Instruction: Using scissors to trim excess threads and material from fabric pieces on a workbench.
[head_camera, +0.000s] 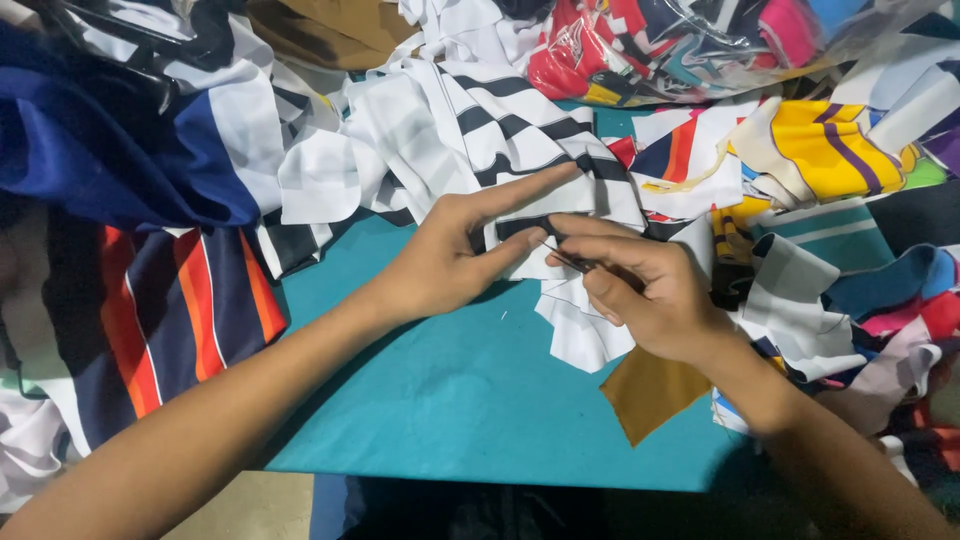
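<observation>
The piece I'm working is a white fabric cutting with black stripes (520, 150), lying crumpled across the far half of a teal cloth-covered table (470, 390) and spilling toward me in a few loose white flaps. My left hand (455, 255) lies flat on it, fingers stretched out and relaxed, the index finger pointing along a black stripe and the thumb pressing the cloth down; it grips nothing, it only pins. My right hand (640, 295) is curled tight just beside the left, fingertips pinched on a thin dark tool (568, 258) whose tip meets the striped cloth near my left thumb. It may be a seam ripper or small snips, but the view is too dim and the tool too slender for me to be sure.

As for progress, I judge the work on this piece to be under way, not finished: the tool is at the cloth, the cutting is still in one bundle under my hands, and I see no set-aside result that I could call done.

Around it, a brown fabric scrap (650, 395) lies under my right wrist. To my left sits a navy garment with orange-red stripes (170, 310), beyond it a blue and white garment (150, 140). To my right are a yellow piece with purple stripes (820, 150) and a heap of mixed offcuts; a clear plastic bag of bright fabrics (700, 40) rests at the far edge.
</observation>
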